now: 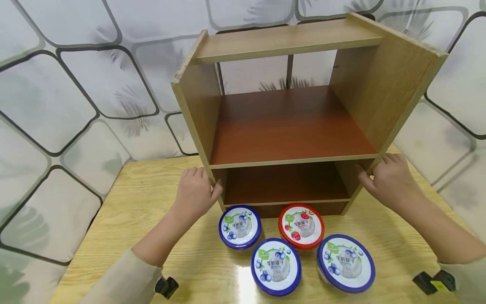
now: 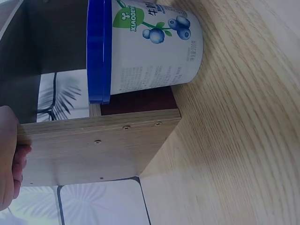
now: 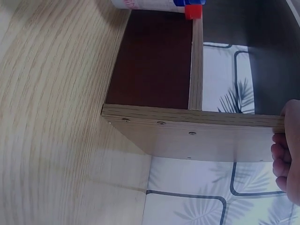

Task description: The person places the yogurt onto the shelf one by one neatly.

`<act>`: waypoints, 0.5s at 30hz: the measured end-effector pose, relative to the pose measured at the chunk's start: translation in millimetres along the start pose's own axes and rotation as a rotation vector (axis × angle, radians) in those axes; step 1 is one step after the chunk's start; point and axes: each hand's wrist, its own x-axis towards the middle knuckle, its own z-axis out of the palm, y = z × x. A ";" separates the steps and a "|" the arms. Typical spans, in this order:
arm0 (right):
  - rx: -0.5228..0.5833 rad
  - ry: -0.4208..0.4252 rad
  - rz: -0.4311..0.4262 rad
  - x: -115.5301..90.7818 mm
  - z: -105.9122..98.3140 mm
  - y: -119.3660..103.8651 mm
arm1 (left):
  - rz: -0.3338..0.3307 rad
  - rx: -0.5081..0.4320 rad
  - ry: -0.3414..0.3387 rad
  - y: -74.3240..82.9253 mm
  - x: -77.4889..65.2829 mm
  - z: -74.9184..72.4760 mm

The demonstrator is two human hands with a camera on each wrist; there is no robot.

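A small wooden shelf unit (image 1: 292,122) with light side panels and red-brown boards stands on the table. My left hand (image 1: 196,190) grips the front edge of its left side panel, thumb on the inner face and fingers outside. On the opposite panel, my right hand (image 1: 392,179) holds the front edge the same way. In the left wrist view the fingers (image 2: 18,164) lie against the panel's outer face; the right wrist view shows curled fingers (image 3: 281,157) there too. Before the shelf stand a red-lidded tub (image 1: 301,226) and blue-lidded tubs (image 1: 240,227), (image 1: 276,267), (image 1: 346,263).
The light wood-grain table (image 1: 152,194) extends on both sides of the shelf. Behind it hangs a pale cloth (image 1: 87,84) with dark rounded lines and leaf prints. The tubs stand close together between my forearms, near the shelf's bottom board.
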 end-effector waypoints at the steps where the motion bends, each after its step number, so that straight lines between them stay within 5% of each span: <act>1: 0.003 0.000 -0.001 0.9 0.6 -0.6 | -0.003 -0.001 0.005 -0.7 -0.4 -0.4; 15: 0.008 0.003 -0.028 11.6 10.1 -13.4 | -0.057 -0.046 0.015 -12.8 -9.8 -1.7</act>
